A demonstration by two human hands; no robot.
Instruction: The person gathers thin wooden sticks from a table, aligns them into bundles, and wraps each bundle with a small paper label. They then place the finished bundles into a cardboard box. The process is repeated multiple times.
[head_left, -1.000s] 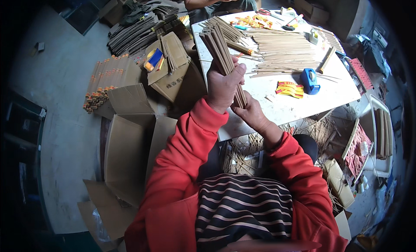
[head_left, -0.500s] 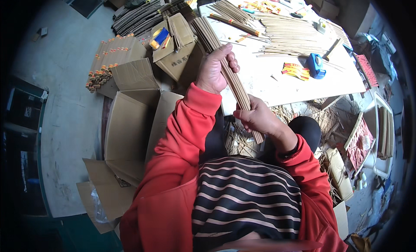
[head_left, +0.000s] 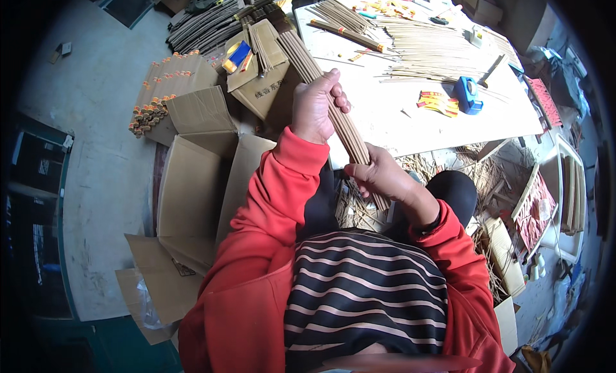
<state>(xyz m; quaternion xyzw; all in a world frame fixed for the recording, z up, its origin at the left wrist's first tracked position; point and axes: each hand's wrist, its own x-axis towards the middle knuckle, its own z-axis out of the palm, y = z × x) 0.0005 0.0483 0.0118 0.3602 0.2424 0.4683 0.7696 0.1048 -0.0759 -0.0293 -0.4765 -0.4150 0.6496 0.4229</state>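
A bundle of long, thin brown incense sticks (head_left: 346, 130) slants across in front of me, its far end up and to the left. My left hand (head_left: 314, 107) is closed around the bundle's upper part, thumb on top. Lower down, near the other end, my right hand (head_left: 382, 173) grips the same sticks with thumb and fingers. The held bundle passes over the near left edge of a white table (head_left: 385, 126).
Loose sticks (head_left: 430, 49), a blue tape dispenser (head_left: 468, 95) and red-and-yellow labels (head_left: 438, 103) lie on the table. At my left stands an open cardboard box (head_left: 192, 187); beyond it are stacked banded bundles (head_left: 170, 84). Scattered sticks (head_left: 359, 209) lie below the table.
The bundle's far end has tipped slightly left and toward me. Both hands keep their hold on it, with only small shifts.
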